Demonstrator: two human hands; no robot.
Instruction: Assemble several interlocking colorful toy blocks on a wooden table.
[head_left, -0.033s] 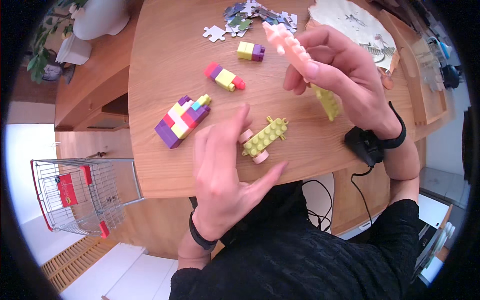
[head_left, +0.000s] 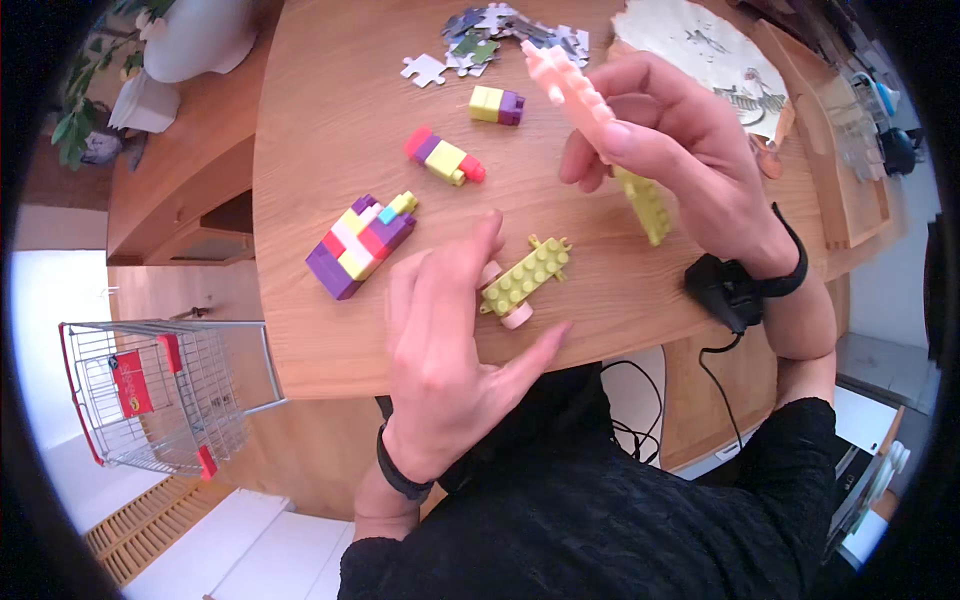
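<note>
Hands: two, both mine-to-look-down-on style, with one dark wristband on each wrist, so two bands.
Right hand (head_left: 715, 160): pinching one thing, a pink studded piece (head_left: 570, 85), between thumb and fingers, up above the table (head_left: 320, 150).
Left hand (head_left: 440, 340): open, gripping nothing I can see, thumb and fingers spread either side of the wheeled base; can't tell if it's touching it.
Wheeled base (head_left: 525, 278): just one, yellow-green and studded, on the table beside the left hand. I count two pale pink wheels showing, both at its near-left end.
Yellow-green strip (head_left: 645, 205): one, tilted, just below the right hand, top end tucked behind it. Held or propped? Can't tell.
Built block bits: three. One chunky multicolour cluster (head_left: 360, 245) left of the left hand, one slim red-purple-yellow stick (head_left: 440, 155) further up, one small yellow-and-purple block (head_left: 497, 105) past that.
Jigsaw: one pile (head_left: 505, 30) at the far edge, too overlapped to count, plus one white piece (head_left: 424, 70) at its left side.
Right side stuff: one pale sheet with drawings (head_left: 700, 45), one wooden tray (head_left: 862, 210), one black gadget (head_left: 722, 292) by the right wrist.
Floor: one wire shopping cart (head_left: 170, 395), red trim.
</note>
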